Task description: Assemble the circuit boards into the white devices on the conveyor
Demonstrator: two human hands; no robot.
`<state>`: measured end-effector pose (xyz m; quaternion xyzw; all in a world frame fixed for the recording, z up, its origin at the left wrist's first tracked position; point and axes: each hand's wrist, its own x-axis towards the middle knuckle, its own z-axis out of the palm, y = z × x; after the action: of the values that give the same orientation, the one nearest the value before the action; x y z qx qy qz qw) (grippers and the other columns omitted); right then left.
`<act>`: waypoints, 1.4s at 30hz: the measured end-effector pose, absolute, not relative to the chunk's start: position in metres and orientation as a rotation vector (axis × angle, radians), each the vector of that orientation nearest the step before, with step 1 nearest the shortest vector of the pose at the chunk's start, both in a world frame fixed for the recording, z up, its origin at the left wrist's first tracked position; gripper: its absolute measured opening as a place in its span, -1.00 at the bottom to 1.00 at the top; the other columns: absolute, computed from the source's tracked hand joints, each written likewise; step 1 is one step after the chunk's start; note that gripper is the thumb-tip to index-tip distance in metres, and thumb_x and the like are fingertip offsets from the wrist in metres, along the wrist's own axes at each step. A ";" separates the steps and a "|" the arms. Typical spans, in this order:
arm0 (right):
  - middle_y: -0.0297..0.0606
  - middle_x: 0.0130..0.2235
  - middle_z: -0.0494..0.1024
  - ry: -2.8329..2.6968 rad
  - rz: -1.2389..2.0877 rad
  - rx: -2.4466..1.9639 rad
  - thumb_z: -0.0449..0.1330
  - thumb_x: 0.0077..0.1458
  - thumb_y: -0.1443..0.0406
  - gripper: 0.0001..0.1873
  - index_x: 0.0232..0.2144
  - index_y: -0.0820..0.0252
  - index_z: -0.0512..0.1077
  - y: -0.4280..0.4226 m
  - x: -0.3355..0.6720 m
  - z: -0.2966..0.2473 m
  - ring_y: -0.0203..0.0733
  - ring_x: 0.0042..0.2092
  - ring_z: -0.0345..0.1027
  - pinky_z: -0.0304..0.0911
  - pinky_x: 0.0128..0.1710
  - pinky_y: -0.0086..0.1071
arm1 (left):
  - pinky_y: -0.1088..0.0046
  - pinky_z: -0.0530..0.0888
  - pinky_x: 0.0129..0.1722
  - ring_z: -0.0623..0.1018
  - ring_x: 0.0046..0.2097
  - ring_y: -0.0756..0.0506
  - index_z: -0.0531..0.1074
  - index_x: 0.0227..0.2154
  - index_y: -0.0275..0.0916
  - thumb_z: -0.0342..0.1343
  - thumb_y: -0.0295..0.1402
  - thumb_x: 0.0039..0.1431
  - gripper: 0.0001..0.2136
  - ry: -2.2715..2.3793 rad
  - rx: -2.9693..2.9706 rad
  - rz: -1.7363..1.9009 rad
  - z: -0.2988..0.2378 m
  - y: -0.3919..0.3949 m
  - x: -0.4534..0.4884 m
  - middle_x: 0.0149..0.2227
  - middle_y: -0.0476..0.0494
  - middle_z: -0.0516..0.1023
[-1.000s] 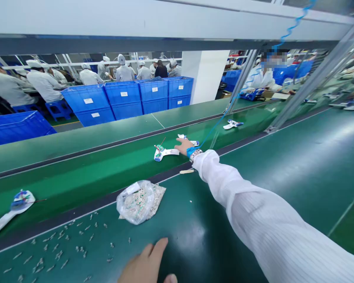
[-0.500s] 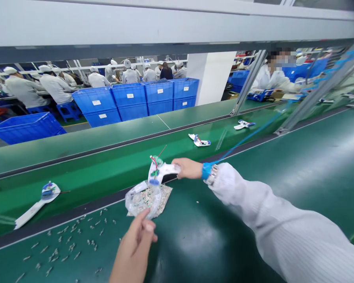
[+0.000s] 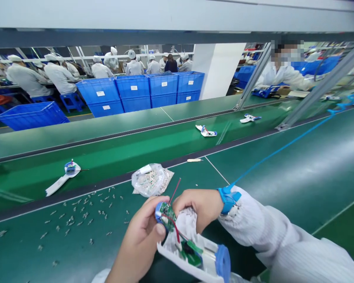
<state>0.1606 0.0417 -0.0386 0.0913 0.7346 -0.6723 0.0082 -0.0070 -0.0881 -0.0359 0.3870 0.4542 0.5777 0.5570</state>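
In front of me I hold an open white plastic device housing [image 3: 208, 251] with blue end pieces, green circuit boards and red wires. My right hand [image 3: 205, 206] is closed around its white handle part; some of the fingers are hidden behind it. My left hand [image 3: 141, 239] pinches the blue-edged end at the upper left, beside a small green circuit board [image 3: 168, 216]. One red wire sticks up between the hands. Just beyond them lies a clear plastic bag [image 3: 149, 181] of tiny pale parts.
Many small metal parts [image 3: 85, 214] are scattered at left. A green conveyor belt [image 3: 120, 151] carries similar housings [image 3: 67, 173]. By its edge lies a thin pale stick [image 3: 194, 160]. A blue cord [image 3: 271, 157] runs from my right wrist strap. Metal posts rise at right; co-workers sit beyond.
My right hand has brought the housing from beside the belt down towards me. My left hand, empty before, now grips its end. The leftmost housing on the belt sits further right.
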 end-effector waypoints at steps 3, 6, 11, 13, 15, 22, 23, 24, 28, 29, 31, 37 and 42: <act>-0.37 -0.46 0.45 2.153 -2.205 0.228 0.45 -0.44 0.07 -0.45 -0.44 0.36 0.47 0.027 0.155 -0.041 -0.37 -0.43 0.28 0.24 -0.42 -0.55 | 0.44 0.45 -0.24 0.54 -0.26 -0.11 0.54 -0.15 -0.13 0.32 -0.15 -0.10 -0.60 1.008 0.853 1.334 -0.035 -0.093 -0.007 -0.26 -0.18 0.56; -0.29 -0.40 0.50 2.121 -2.220 0.174 0.43 -0.38 0.07 -0.43 -0.35 0.39 0.50 0.024 0.152 -0.043 -0.32 -0.38 0.34 0.29 -0.31 -0.49 | 0.40 0.48 -0.33 0.54 -0.39 -0.11 0.57 -0.26 -0.21 0.36 -0.07 -0.23 -0.55 1.021 0.765 1.422 -0.035 -0.092 -0.007 -0.43 -0.16 0.56; -0.13 -0.15 0.54 2.713 -2.003 0.881 0.32 -0.20 0.31 -0.58 -0.19 0.30 0.51 0.033 0.157 -0.034 -0.13 -0.10 0.38 0.23 -0.01 -0.25 | 0.52 0.42 -0.53 0.45 -0.52 -0.01 0.55 -0.35 -0.21 0.39 -0.06 -0.30 -0.57 1.154 0.754 1.585 -0.032 -0.093 -0.009 -0.50 -0.06 0.51; -0.13 -0.19 0.55 2.811 -2.000 1.215 0.22 -0.09 0.33 -0.72 -0.25 0.29 0.52 0.028 0.158 -0.022 -0.15 -0.14 0.40 0.26 -0.05 -0.23 | 0.55 0.41 -0.51 0.47 -0.48 -0.01 0.54 -0.37 -0.22 0.42 -0.13 -0.31 -0.60 1.212 0.770 1.605 -0.029 -0.096 -0.005 -0.49 -0.04 0.50; -0.18 -0.28 0.56 2.875 -2.085 1.182 0.18 -0.03 0.32 -0.81 -0.35 0.27 0.54 0.015 0.157 -0.007 -0.22 -0.22 0.41 0.29 -0.13 -0.30 | 0.54 0.43 -0.47 0.48 -0.45 -0.03 0.53 -0.39 -0.20 0.42 -0.16 -0.32 -0.62 1.328 0.803 1.630 -0.025 -0.100 0.002 -0.49 -0.01 0.49; -0.34 -0.55 0.49 2.725 -2.241 1.178 0.29 -0.17 0.33 -0.92 -0.62 0.25 0.53 -0.019 0.134 0.014 -0.36 -0.47 0.32 0.21 -0.45 -0.51 | 0.45 0.40 -0.39 0.50 -0.41 -0.07 0.48 -0.43 -0.14 0.31 -0.21 -0.20 -0.77 1.900 1.179 1.580 -0.018 -0.104 0.013 -0.46 0.02 0.54; -0.35 -0.57 0.48 2.723 -2.249 1.180 0.29 -0.18 0.34 -0.91 -0.64 0.25 0.52 -0.018 0.133 0.013 -0.37 -0.48 0.31 0.20 -0.45 -0.51 | 0.43 0.39 -0.38 0.51 -0.40 -0.08 0.48 -0.44 -0.13 0.28 -0.23 -0.18 -0.80 1.950 1.229 1.545 -0.018 -0.104 0.013 -0.46 0.02 0.54; -0.35 -0.59 0.47 2.716 -2.273 1.150 0.30 -0.18 0.34 -0.90 -0.66 0.26 0.51 -0.017 0.132 0.011 -0.38 -0.49 0.29 0.19 -0.47 -0.52 | 0.43 0.39 -0.38 0.51 -0.40 -0.08 0.47 -0.45 -0.12 0.27 -0.24 -0.18 -0.82 1.973 1.252 1.521 -0.017 -0.104 0.013 -0.47 0.02 0.54; -0.36 -0.62 0.44 2.654 -2.403 0.952 0.35 -0.20 0.26 -0.80 -0.67 0.28 0.49 -0.005 0.132 0.006 -0.40 -0.53 0.25 0.15 -0.52 -0.53 | 0.50 0.39 -0.43 0.48 -0.43 -0.03 0.48 -0.46 -0.15 0.32 -0.27 -0.23 -0.79 1.794 1.067 1.559 -0.016 -0.101 0.012 -0.48 0.04 0.51; -0.37 -0.62 0.43 2.656 -2.403 0.940 0.35 -0.19 0.24 -0.77 -0.68 0.29 0.48 0.000 0.131 0.004 -0.41 -0.54 0.25 0.15 -0.53 -0.53 | 0.54 0.38 -0.47 0.46 -0.47 0.00 0.48 -0.45 -0.17 0.34 -0.28 -0.24 -0.77 1.686 0.961 1.575 -0.017 -0.099 0.011 -0.50 0.05 0.49; -0.36 -0.62 0.44 2.701 -2.353 1.009 0.32 -0.14 0.22 -0.75 -0.68 0.29 0.47 0.010 0.131 0.001 -0.38 -0.53 0.27 0.18 -0.50 -0.50 | 0.59 0.35 -0.56 0.40 -0.53 0.05 0.47 -0.46 -0.21 0.38 -0.26 -0.25 -0.73 1.476 0.765 1.592 -0.022 -0.095 0.007 -0.55 0.06 0.44; -0.14 -0.12 0.58 3.006 -1.831 1.429 0.13 0.07 0.28 -0.70 -0.18 0.26 0.52 0.023 0.133 -0.003 -0.12 -0.06 0.43 0.30 -0.05 -0.26 | 0.59 0.36 -0.54 0.40 -0.54 0.06 0.43 -0.47 -0.25 0.34 -0.13 -0.15 -0.68 1.293 0.526 1.650 -0.036 -0.085 -0.003 -0.56 0.05 0.42; -0.24 -0.27 0.62 3.287 -1.630 0.938 0.18 0.04 0.37 -0.84 -0.32 0.22 0.55 -0.002 0.135 -0.002 -0.22 -0.16 0.45 0.28 -0.07 -0.33 | 0.63 0.35 -0.57 0.37 -0.58 0.09 0.41 -0.51 -0.25 0.35 -0.10 -0.18 -0.66 1.236 0.446 1.729 -0.035 -0.081 0.000 -0.59 0.06 0.43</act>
<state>0.1352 -0.0022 -0.0024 0.2350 0.8231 -0.4082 -0.3172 0.0002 -0.0812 -0.0353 0.1816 0.5037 0.7042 0.4663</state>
